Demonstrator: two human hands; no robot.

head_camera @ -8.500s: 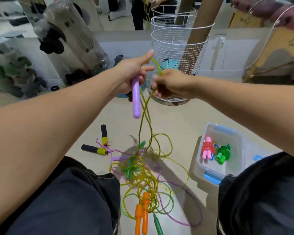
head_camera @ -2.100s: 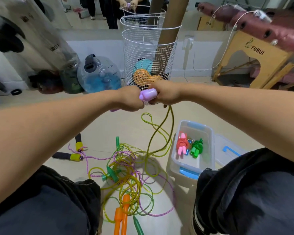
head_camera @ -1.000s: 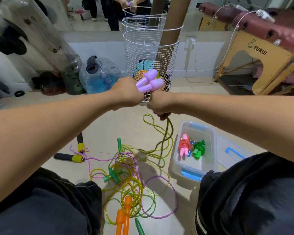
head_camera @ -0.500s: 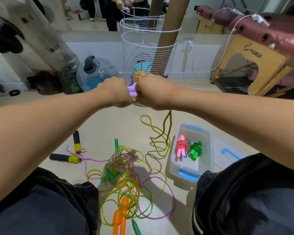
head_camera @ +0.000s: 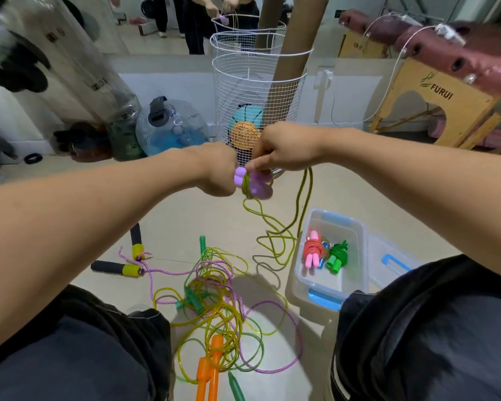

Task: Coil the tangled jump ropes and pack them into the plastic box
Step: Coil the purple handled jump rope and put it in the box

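Note:
My left hand (head_camera: 219, 172) grips the two purple handles (head_camera: 253, 183) of a jump rope, held side by side in front of me. My right hand (head_camera: 281, 150) pinches that rope's olive-green cord (head_camera: 302, 204) just above the handles, where a few turns lie around them. The rest of the cord hangs in loops to the floor. Below, a tangle of yellow, green and purple ropes (head_camera: 217, 302) lies between my knees, with orange handles (head_camera: 209, 369) and black-and-yellow handles (head_camera: 119, 267). The clear plastic box (head_camera: 300, 282) at my right knee holds a coiled pink rope (head_camera: 313, 250) and a coiled green rope (head_camera: 337, 254).
The box's clear lid (head_camera: 388, 261) with a blue clip lies to the box's right. A white wire basket (head_camera: 258, 94) with balls and a cardboard tube stands ahead. A water jug (head_camera: 171, 125) and bags sit at the left wall, a wooden bench (head_camera: 434, 105) at the right.
The purple handles, one at first, are now held as a pair. My right hand has circled them with the green cord, and the hanging loops have grown shorter.

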